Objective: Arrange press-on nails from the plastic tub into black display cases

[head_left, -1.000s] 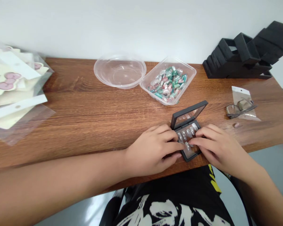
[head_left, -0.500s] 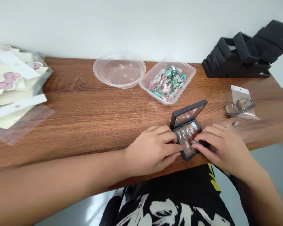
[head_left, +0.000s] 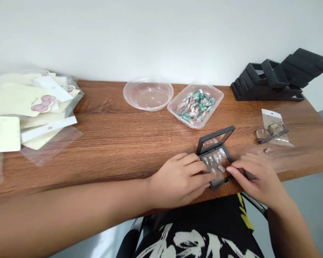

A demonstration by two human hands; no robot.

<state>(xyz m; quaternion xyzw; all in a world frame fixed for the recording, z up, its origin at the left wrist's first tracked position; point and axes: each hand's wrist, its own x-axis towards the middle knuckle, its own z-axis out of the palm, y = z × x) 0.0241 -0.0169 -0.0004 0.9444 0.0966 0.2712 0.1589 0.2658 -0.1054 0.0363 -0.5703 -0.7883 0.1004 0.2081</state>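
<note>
A small black case point(head_left: 218, 186) with a windowed lid point(head_left: 216, 139) stands open near the table's front edge. Several clear, glittery press-on nails point(head_left: 222, 153) lie inside it. My left hand point(head_left: 187, 179) holds the case's left side, its index finger resting on a nail at the lower left. One nail point(head_left: 221, 168) lies at a slant in the middle, apart from both hands. At the right edge of the case is my right hand point(head_left: 258, 179), thumb and forefinger slightly apart, with no nail visible between them.
Behind the case stand a clear tub point(head_left: 196, 123) of pink, green and clear nails and a round clear bowl point(head_left: 148, 107). Black cases point(head_left: 269, 89) are stacked back right, near eyeglasses point(head_left: 271, 133) on a plastic bag. Bagged cream cards point(head_left: 43, 107) lie left.
My right hand has let go of the nail in the middle of the case and drawn back to the right. The left hand keeps its place. The camera view has shifted slightly.
</note>
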